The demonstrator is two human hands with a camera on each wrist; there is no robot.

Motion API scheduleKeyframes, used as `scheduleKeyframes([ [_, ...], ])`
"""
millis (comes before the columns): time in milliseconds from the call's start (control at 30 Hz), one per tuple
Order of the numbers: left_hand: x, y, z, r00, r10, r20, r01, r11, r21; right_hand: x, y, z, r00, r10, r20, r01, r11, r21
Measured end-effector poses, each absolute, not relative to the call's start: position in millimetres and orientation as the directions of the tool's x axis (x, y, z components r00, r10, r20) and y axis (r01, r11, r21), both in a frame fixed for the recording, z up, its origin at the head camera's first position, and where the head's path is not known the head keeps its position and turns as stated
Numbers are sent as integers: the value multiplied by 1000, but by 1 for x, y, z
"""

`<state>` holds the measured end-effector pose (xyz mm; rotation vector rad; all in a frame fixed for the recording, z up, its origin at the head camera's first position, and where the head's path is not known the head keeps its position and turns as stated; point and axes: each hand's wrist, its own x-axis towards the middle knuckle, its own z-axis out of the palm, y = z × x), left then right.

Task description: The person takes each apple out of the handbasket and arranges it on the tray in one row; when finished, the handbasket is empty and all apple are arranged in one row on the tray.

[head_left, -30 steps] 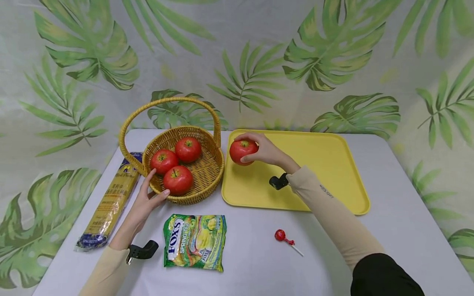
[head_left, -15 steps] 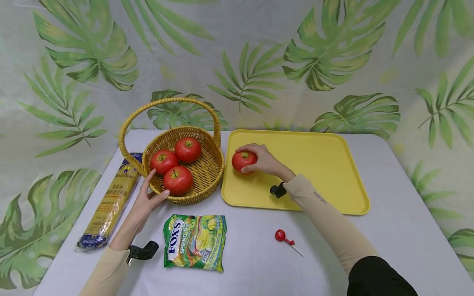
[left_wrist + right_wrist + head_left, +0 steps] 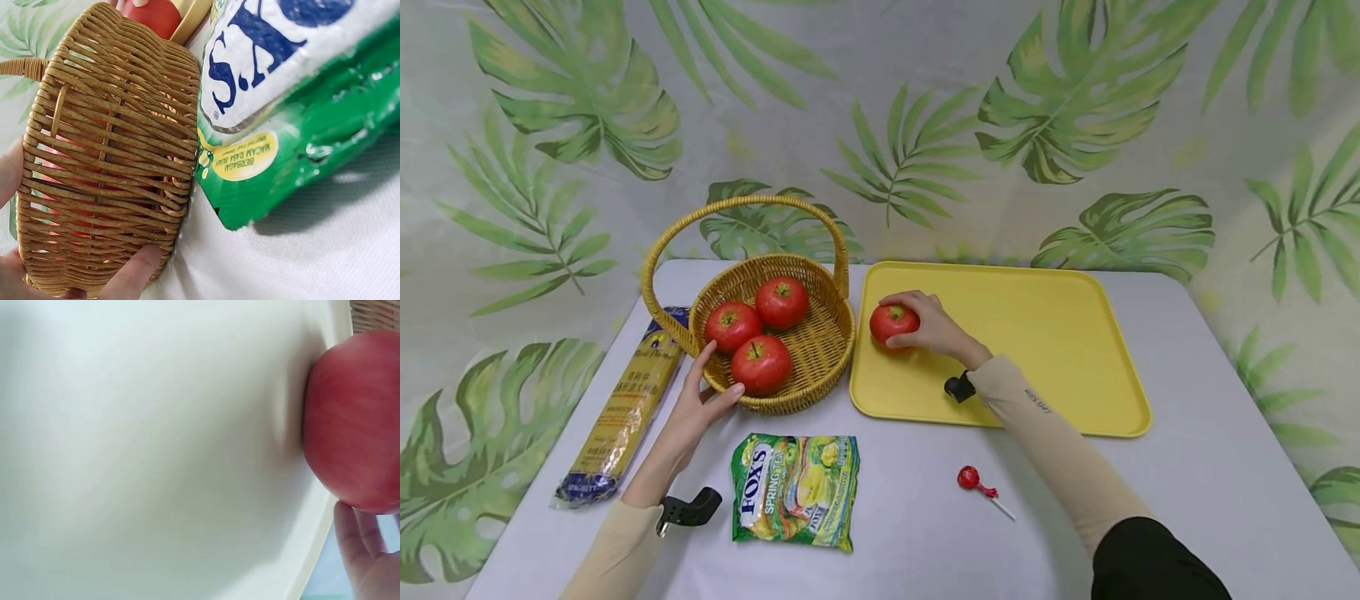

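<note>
My right hand point(image 3: 931, 327) grips a red apple point(image 3: 891, 323) at the left end of the yellow tray point(image 3: 1030, 350). In the right wrist view that apple point(image 3: 359, 422) sits low against the tray surface, with fingertips touching its side. A round wicker basket point(image 3: 820, 358) with a tall arched handle stands left of the tray and holds three red apples point(image 3: 762, 365). My left hand point(image 3: 692, 412) holds the basket's near left rim. From the left wrist, fingers point(image 3: 132, 275) press on the woven wall point(image 3: 119, 162) of the basket.
A pack of spaghetti point(image 3: 625, 408) lies left of the basket, partly under its handle. A green bag of Fox's candy point(image 3: 795, 492) lies in front of the basket. The red lollipop point(image 3: 970, 477) rests on the white table point(image 3: 917, 533) before the tray.
My right hand has come down and slightly toward me with the apple, onto the tray, and stays there over the last half second. The left hand and basket have not moved.
</note>
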<state>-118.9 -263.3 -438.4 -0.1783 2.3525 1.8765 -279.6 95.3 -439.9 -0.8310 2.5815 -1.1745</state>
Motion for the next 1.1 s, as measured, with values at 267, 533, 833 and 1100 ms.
scheduleKeyframes([
  [267,-120,-263,-438,-985,-12,-171,-169,225,960,-283,95,-439,-829,-558,-30,-329,532,-780],
  [533,-120,-263,-439,-984,-17,-176,-175,226,958,-283,94,-427,-866,-483,127,-281,263,-923],
  [833,-119,-264,-440,-986,-15,-168,-167,217,962,-267,67,-403,-818,-500,286,-292,-68,-954],
  [1100,-119,-264,-440,-986,-16,-164,-163,215,963,-251,20,-395,-716,-650,255,-299,-44,-953],
])
